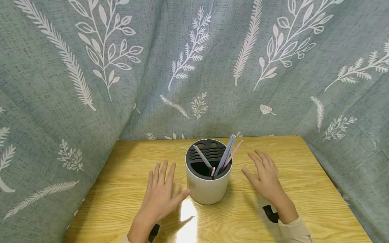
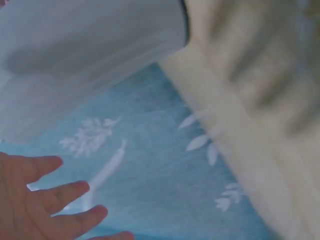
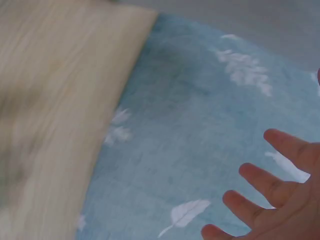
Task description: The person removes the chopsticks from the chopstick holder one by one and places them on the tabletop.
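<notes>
A white round desk organizer (image 1: 208, 190) with a black slotted top stands upright on the wooden table. In its open front compartment lean several thin sticks (image 1: 225, 156), bluish, clear and pink. My left hand (image 1: 159, 199) is at its left with fingers spread and the thumb tip right at its lower side. To its right my right hand (image 1: 265, 179) hovers apart from it, fingers spread and holding nothing. The left wrist view has the organizer's blurred wall (image 2: 95, 55) above the spread fingers (image 2: 70, 195). In the right wrist view the fingers (image 3: 272, 182) are likewise spread.
The wooden table (image 1: 130, 162) ends at a blue-grey curtain (image 1: 170, 111) with white leaf prints, which hangs behind it and along both sides. A bright patch of light reflects off the tabletop in front of the organizer.
</notes>
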Available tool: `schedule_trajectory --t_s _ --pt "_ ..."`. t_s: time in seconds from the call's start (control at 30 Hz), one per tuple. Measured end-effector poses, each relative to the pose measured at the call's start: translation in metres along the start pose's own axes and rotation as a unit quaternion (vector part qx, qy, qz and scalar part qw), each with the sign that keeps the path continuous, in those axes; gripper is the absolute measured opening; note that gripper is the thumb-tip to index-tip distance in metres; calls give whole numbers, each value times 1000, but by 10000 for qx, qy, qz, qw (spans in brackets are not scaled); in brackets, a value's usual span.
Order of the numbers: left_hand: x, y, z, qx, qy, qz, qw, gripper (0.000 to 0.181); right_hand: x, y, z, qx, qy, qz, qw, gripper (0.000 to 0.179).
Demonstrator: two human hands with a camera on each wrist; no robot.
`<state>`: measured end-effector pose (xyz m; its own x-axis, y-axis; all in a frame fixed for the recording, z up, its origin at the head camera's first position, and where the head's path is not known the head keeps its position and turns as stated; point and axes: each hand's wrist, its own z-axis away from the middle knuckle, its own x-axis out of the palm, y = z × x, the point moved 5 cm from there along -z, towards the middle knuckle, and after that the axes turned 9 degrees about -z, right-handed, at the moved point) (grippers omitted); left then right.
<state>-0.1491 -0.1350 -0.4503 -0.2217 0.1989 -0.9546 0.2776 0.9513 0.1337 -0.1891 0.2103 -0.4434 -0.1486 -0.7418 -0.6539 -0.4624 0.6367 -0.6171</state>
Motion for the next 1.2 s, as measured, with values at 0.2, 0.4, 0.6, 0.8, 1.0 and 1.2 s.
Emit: schedule_trajectory --t_s 0.2,0.4,0.6,0.8,1.0,1.2 --pt "-23 12 -13 368 298 69 9989 102 -9 -22 -9 -129 238 -1203 9924 51" --pt "-36 26 -29 709 345 -23 9969 103 -15 -41 -19 -459 593 -2625 9620 47" --pt "-40 39 -45 913 236 1 9955 103 -12 -55 -28 -483 700 -3687 9256 41" --pt "-37 47 -55 986 -8 71 9951 104 -6 -60 -34 -409 794 -4076 9088 36" --pt "-32 51 -58 1068 -166 -24 9941 103 1 -63 -35 -368 793 -4053 9100 34" --pt "-30 52 -58 1111 -169 -188 9935 104 4 -63 -35 -346 843 -3983 9127 31"
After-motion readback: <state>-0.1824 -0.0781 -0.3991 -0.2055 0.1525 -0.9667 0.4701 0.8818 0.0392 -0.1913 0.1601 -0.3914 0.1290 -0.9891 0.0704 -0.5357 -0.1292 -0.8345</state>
